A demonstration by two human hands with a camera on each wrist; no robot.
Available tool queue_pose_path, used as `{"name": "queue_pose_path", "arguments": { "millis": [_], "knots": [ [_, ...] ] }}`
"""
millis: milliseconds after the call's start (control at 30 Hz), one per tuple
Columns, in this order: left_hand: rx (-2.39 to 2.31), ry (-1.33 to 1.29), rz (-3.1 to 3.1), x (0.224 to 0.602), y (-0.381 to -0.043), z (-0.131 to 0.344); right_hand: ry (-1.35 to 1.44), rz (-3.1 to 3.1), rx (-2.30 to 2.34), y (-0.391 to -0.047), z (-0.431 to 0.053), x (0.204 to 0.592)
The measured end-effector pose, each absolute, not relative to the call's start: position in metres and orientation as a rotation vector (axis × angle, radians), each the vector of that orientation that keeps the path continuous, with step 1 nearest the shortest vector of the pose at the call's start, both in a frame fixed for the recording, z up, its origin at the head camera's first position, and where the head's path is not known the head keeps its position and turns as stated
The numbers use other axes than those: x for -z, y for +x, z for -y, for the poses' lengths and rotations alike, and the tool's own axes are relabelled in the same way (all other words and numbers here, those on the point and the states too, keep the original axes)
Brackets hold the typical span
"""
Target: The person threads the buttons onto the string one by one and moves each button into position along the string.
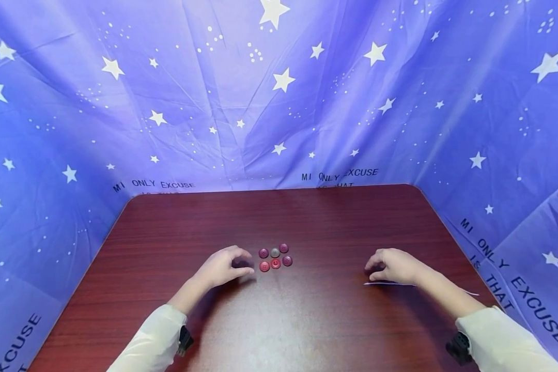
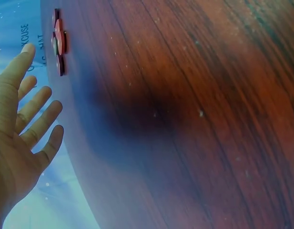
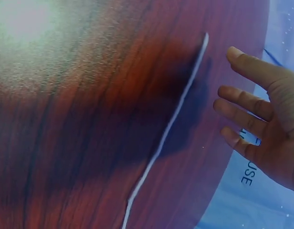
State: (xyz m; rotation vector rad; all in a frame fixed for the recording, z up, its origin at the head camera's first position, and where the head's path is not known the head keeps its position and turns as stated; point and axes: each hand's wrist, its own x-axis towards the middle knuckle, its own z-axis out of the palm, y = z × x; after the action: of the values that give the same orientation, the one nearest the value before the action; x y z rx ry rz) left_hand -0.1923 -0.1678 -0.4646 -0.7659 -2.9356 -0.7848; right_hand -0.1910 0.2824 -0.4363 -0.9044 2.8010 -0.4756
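Several round buttons lie grouped near the table's middle: red ones such as the front red button [image 1: 276, 263], purple ones such as the back purple button [image 1: 284, 248], and one grey-green button [image 1: 275, 252]. Just left of them hovers my left hand [image 1: 225, 266], fingers loosely bent and holding nothing; the left wrist view shows its fingers spread apart from the red button [image 2: 60, 36]. On the right, a thin white string [image 3: 168, 126] lies stretched across the wood. Above its left end is my right hand [image 1: 390, 266], relaxed, with nothing between thumb and fingers.
The dark red wooden table [image 1: 190, 222] has rounded far corners. Blue cloth [image 1: 242, 93] with white stars and black lettering hangs behind it and along both sides. A dark wrist device [image 1: 185, 341] sits at the left sleeve, another [image 1: 459, 349] at the right sleeve.
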Motion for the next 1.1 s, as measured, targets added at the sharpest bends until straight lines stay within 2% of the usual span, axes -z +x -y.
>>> {"name": "queue_pose_path", "arguments": {
  "millis": [233,1100],
  "knots": [
    [0.785,-0.769,2.92,0.47,-0.192,0.166,-0.887,-2.818,0.345,-0.182,-0.281,0.444],
    [0.788,-0.672,2.954,0.48,-0.191,0.148,-0.871,-2.821,0.487,-0.182,-0.274,0.459]
  ]
}}
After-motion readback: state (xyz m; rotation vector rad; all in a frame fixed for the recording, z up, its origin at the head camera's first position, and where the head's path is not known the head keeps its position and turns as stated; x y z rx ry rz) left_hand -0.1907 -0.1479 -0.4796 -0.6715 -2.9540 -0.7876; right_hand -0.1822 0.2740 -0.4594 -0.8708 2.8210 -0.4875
